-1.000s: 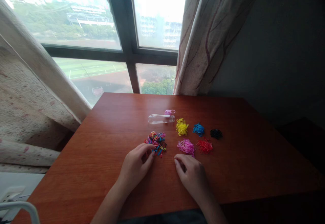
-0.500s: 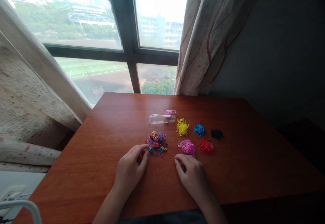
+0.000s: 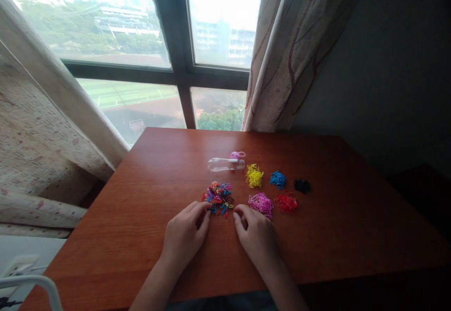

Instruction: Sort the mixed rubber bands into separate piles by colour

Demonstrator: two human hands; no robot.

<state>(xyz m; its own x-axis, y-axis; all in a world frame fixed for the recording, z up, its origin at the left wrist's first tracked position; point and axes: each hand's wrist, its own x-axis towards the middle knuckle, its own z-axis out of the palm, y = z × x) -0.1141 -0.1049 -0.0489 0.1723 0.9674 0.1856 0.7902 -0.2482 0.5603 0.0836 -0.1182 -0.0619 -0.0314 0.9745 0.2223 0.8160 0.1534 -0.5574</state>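
A loose pile of mixed-colour small rubber bands [image 3: 221, 193] lies on the wooden table in front of me. At its near left edge, my left hand [image 3: 188, 229] has thumb and index finger closed around what looks like a dark rubber band [image 3: 212, 209]. My right hand [image 3: 255, 231] is at the pile's near right side, thumb and forefinger curled together; anything between them is too small to make out. Right of the mixed pile are single-colour heaps: pink bands [image 3: 261, 203], red bands [image 3: 286, 202], yellow bands [image 3: 254, 176], blue bands [image 3: 277, 179] and black bands [image 3: 302, 185].
Behind the mixed pile a clear bottle [image 3: 225, 165] lies on its side, touching or close to a pink looped cap [image 3: 237, 155]. The table [image 3: 141, 198] reaches a window with curtains [image 3: 275, 66] on both sides. A white curved bar [image 3: 38, 280] stands at lower left.
My right hand has moved left, from in front of the pink heap to the mixed pile's edge. My left hand has shifted slightly right, and a dark band now shows at its fingertips.
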